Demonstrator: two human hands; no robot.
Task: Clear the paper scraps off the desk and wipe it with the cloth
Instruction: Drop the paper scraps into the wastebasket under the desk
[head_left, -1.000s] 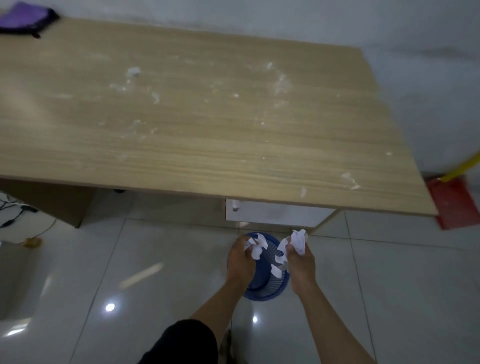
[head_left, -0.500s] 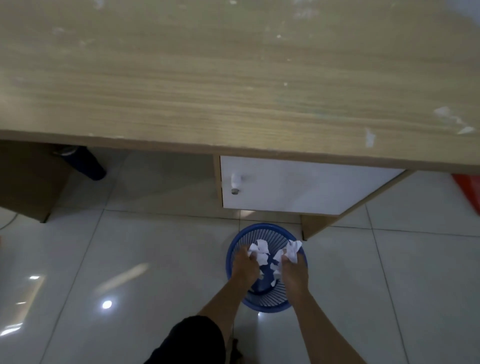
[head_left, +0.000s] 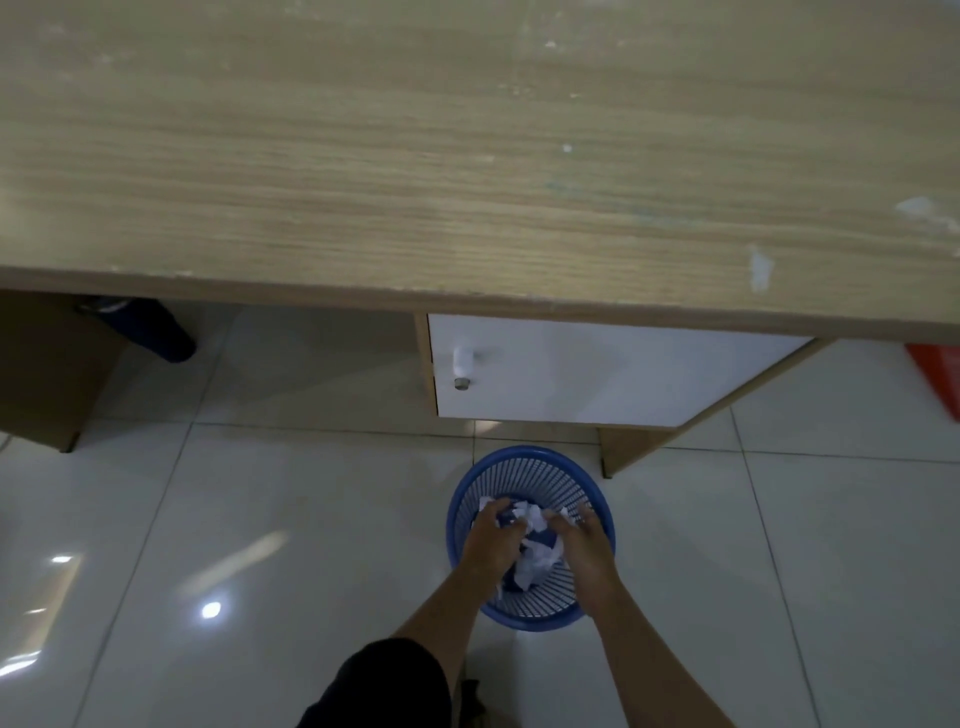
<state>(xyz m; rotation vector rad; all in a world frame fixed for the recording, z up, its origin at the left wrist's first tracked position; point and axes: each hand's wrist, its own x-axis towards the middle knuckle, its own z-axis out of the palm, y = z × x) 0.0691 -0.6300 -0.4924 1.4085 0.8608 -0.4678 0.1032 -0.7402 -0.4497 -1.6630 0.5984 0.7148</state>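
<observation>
- Both hands, left hand (head_left: 491, 540) and right hand (head_left: 584, 545), hang with fingers spread over the blue basket (head_left: 597, 499).
- Paper scraps (head_left: 537, 558) lie loose inside it, between the palms.
- A few white bits (head_left: 759, 266) sit on the desk (head_left: 363, 156).

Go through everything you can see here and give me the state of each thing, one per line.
Left hand: open, fingers spread, down in the bin.
Right hand: open, fingers spread, down in the bin.
Paper scraps: loose in the bin between the hands.
Blue bin: upright on the floor, partly filled.
Desk: still dusty, white flecks near its right end.
Cabinet door: shut.
</observation>
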